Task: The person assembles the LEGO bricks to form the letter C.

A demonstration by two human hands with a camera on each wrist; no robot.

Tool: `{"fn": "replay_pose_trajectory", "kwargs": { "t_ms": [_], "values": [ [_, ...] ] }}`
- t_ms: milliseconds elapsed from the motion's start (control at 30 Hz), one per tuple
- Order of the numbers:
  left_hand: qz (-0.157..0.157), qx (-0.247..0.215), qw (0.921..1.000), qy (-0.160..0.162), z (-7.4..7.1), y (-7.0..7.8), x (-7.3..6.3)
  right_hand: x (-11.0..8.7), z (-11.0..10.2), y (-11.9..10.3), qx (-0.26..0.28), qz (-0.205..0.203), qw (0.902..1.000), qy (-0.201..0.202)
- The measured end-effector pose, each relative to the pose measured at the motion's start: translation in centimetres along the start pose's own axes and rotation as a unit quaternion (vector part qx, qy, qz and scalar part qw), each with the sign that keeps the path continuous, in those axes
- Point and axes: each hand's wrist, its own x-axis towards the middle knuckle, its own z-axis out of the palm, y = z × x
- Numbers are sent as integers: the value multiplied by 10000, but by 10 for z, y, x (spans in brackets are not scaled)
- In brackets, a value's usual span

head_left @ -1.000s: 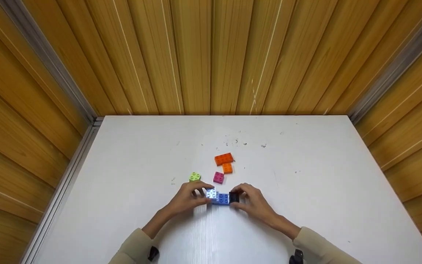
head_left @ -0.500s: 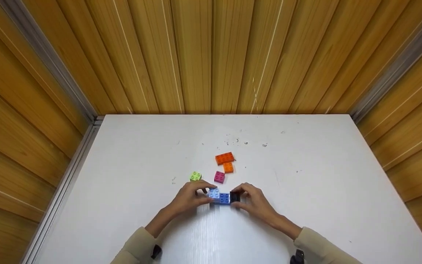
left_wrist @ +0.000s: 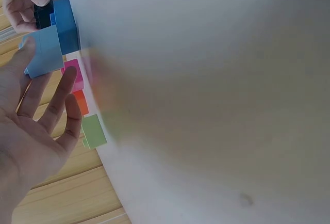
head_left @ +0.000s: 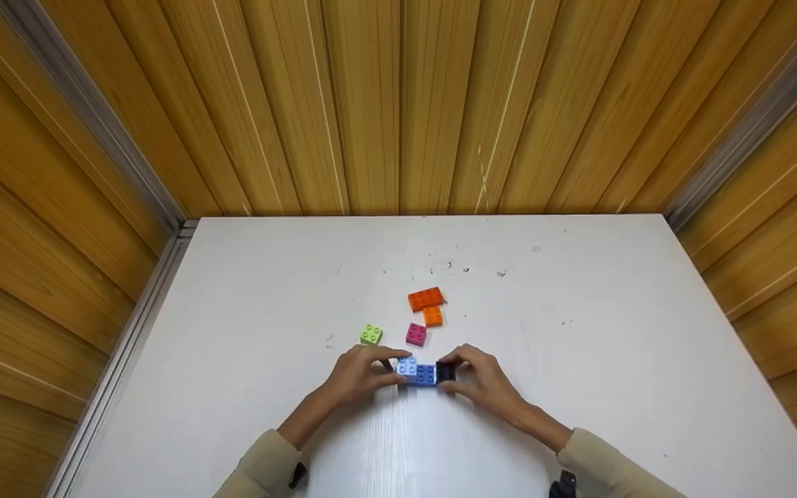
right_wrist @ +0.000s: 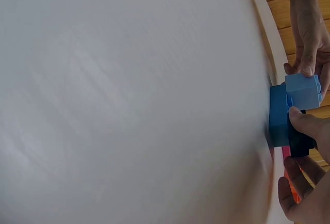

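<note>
My left hand (head_left: 357, 373) pinches a light blue toy brick (head_left: 407, 368) between thumb and fingers. It sits over the left end of a longer blue brick (head_left: 426, 375), whose studs show in the middle. At that brick's right end, my right hand (head_left: 485, 379) holds a black brick (head_left: 445, 372) between thumb and fingers. In the right wrist view the black brick (right_wrist: 300, 140) and the light blue brick (right_wrist: 302, 91) stand side by side on the blue brick (right_wrist: 278, 115). Whether either is fully pressed down cannot be told.
Just beyond my left hand lies a lime green brick (head_left: 371, 334). A magenta brick (head_left: 416, 335) is beyond the blue one, with a small orange brick (head_left: 433, 317) and a longer red-orange brick (head_left: 426, 299) farther back. Wooden panels (head_left: 398, 104) enclose the white table (head_left: 267, 277).
The light blue brick, pinched by my left hand, has shifted slightly right over the blue brick. My right hand keeps its hold on the black brick.
</note>
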Motion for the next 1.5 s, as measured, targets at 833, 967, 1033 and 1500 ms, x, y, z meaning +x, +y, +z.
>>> {"fn": "replay_pose_trajectory", "kwargs": {
  "t_ms": [833,967,1033,1500],
  "values": [
    [-496,-127,9918,1174,-33,-31,14,-3,-11,-2,-192,204,9993,-254],
    [-981,125,9873,1246,-30,-34,17,-3,-10,-3,-157,267,9991,-293],
    [-1217,167,9852,1192,-28,-34,18,-3,-9,-3,-139,254,9991,-307],
    [-1500,-60,9814,1195,-20,-34,20,-4,-3,-5,-52,364,9986,-373]
  ]
}}
